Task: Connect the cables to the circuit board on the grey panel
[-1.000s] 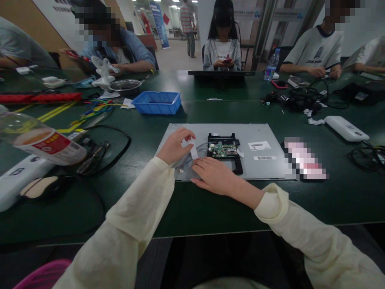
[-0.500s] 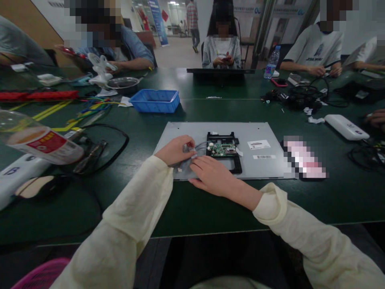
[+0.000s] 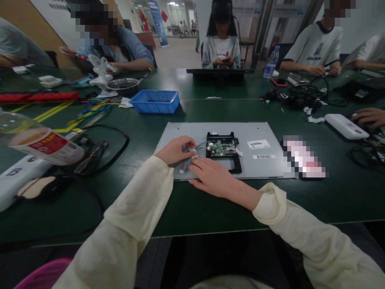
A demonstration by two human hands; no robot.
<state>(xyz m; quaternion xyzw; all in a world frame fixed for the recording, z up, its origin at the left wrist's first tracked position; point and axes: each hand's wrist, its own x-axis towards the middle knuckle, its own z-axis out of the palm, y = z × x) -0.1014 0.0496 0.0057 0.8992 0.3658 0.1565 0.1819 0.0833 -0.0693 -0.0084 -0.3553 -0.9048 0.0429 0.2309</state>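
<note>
A grey metal panel [image 3: 258,130] lies flat on the green table in front of me, with a black frame [image 3: 235,164] holding a small green circuit board [image 3: 221,149] at its middle. My left hand [image 3: 175,150] rests on the panel's left part and pinches a small white strip of tape [image 3: 192,151] over a bundle of thin wires [image 3: 201,145] that run to the board. My right hand [image 3: 211,175] lies palm down on the panel's near edge, its fingertips pressing on the wires beside the tape.
A clear bottle [image 3: 39,141], a black cable loop [image 3: 111,146] and a white device [image 3: 12,182] lie at my left. A blue tray [image 3: 156,100] stands beyond the panel. A white box [image 3: 343,126] and cables [image 3: 300,100] lie at right, where another person's hand [image 3: 368,117] reaches in. Several people sit around the table.
My left hand has lowered the white tape strip from above the panel down onto the wires. A hand of another person has come in at the right edge.
</note>
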